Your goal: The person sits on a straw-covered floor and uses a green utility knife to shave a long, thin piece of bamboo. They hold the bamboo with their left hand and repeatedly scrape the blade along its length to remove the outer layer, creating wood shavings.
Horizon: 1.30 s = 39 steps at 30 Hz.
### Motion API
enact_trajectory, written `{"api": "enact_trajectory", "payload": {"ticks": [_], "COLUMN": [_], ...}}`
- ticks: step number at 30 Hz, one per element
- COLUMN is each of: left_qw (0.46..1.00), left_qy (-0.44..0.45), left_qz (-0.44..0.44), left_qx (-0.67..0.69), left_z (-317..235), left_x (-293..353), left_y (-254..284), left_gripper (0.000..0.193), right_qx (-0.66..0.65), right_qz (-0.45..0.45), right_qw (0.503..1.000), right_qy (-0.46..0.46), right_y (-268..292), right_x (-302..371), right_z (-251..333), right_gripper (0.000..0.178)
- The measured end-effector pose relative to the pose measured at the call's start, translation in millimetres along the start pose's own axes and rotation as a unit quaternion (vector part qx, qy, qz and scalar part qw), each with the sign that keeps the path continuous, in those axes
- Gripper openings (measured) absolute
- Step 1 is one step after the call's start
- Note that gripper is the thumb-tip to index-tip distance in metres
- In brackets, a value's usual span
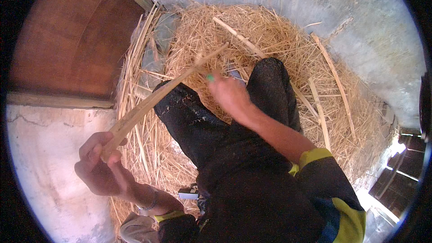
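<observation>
My left hand (100, 173) is closed around the lower end of a long, pale wooden stick (155, 96). The stick slants up and away to the right, passing over my left knee, and its far end narrows. Blurred by motion, my right hand (229, 96) is closed between my knees, a little below the far part of the stick. A small green piece (210, 78) shows at its thumb side; what it belongs to is hidden in the fist. Just beyond that hand, a bluish-grey thing (237, 73) lies partly covered.
Straw-like shavings (198, 22) cover the floor around my legs. Several pale sticks, one of them (319, 112) near my right knee, lie on them. Pale walls (360, 27) stand ahead and at the right, with a brown panel (76, 40) at the far left.
</observation>
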<state>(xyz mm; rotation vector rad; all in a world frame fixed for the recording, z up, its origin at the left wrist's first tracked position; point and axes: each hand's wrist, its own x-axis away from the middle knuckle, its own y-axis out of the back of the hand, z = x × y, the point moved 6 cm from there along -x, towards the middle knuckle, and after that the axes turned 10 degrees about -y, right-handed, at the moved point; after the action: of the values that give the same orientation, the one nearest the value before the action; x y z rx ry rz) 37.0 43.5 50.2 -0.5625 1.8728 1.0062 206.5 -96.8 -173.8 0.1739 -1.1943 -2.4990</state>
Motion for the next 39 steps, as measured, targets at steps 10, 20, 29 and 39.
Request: {"api": "enact_trajectory", "payload": {"ticks": [10,20,29,39], "left_qw": [1.000,0.993,0.994,0.963], "left_qy": [-0.004,-0.058,-0.036,0.025], "left_qz": [0.001,0.064,0.084,0.213], "left_qx": [-0.014,0.080,0.065,0.161], "left_z": [-1.2,-11.5,-26.7,-44.5], "left_x": [1.2,12.2,10.2,11.8], "left_y": [-2.3,11.1,-4.1,-17.6], "left_gripper": [0.034,0.036,0.024,0.023], "right_qx": [0.070,-0.239,-0.162,-0.132], "right_qz": [-0.016,0.040,0.018,-0.015], "right_qw": [0.996,0.969,0.983,0.990], "right_qy": [-0.048,0.043,0.079,0.053], "right_y": [-55.2,54.0,40.1,39.4], "right_x": [-35.2,47.5,73.9,52.1], "right_z": [-89.3,33.2,43.5,19.4], "right_gripper": [0.024,0.022,0.016,0.020]}}
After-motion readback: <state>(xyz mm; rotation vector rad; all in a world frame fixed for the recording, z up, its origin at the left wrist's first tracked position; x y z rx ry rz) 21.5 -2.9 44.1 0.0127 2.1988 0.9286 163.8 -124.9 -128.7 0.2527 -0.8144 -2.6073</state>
